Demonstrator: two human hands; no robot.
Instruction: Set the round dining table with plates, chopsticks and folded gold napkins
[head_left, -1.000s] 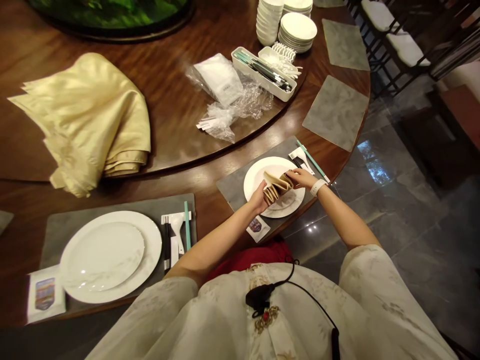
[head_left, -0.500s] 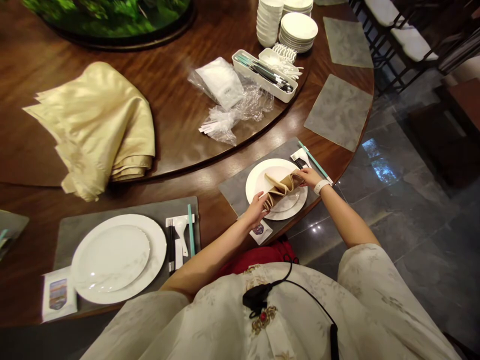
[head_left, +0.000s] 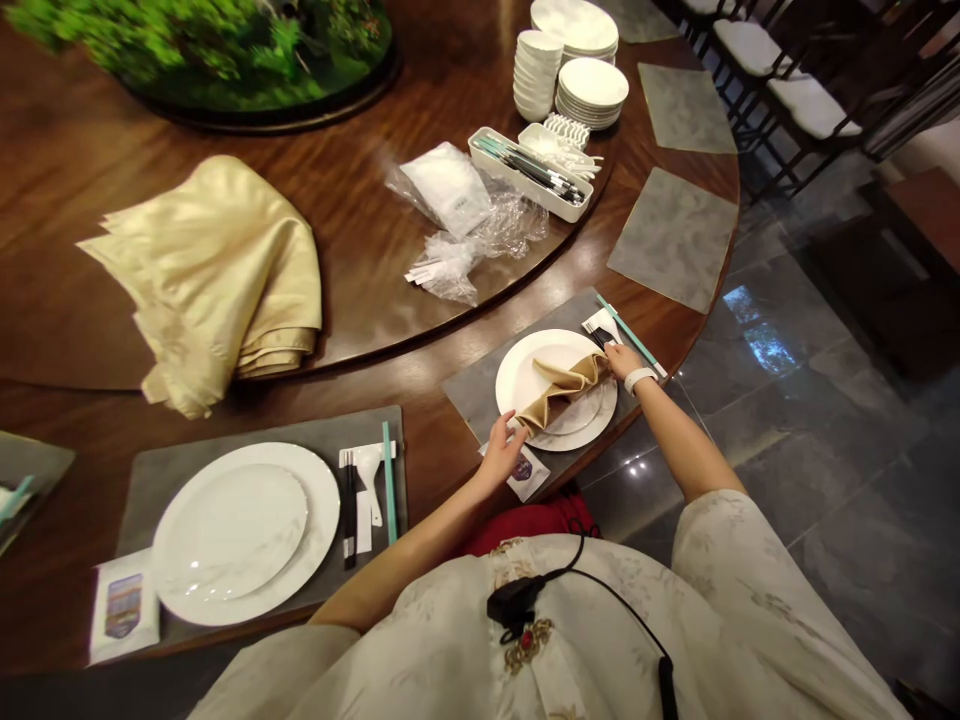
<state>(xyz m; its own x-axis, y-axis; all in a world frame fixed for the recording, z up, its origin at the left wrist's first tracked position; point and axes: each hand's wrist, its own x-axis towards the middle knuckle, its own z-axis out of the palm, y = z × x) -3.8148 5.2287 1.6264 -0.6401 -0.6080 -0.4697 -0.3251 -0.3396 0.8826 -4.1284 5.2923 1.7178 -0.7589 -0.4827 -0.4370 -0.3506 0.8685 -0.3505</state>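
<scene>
A pleated gold cloth napkin (head_left: 562, 388) lies across the small plate on top of a larger white plate (head_left: 509, 372). My left hand (head_left: 502, 452) has its fingers and thumb about the napkin's near-left end. At the opposite end, my right hand (head_left: 624, 363), with a white band on the wrist, pinches the other tip. Beside the right hand are a white spoon (head_left: 606, 322), dark chopsticks partly hidden by the fingers, and a teal chopstick-like stick (head_left: 634, 337). A printed white packet (head_left: 529, 474) sits partly behind the left hand.
To the left is another setting with stacked plates (head_left: 247, 530), chopsticks (head_left: 349, 510) and a packet (head_left: 126, 606). Gold folded cloths (head_left: 217, 270) rest on the turntable, along with plastic bags (head_left: 450, 190), a chopstick tray (head_left: 529, 172), bowls (head_left: 535, 75) and a green miniature landscape (head_left: 262, 60).
The napkin now lies lower on the plate and spreads out longer. My left hand has shifted slightly down and left with its end. The whole view has tilted a little upward.
</scene>
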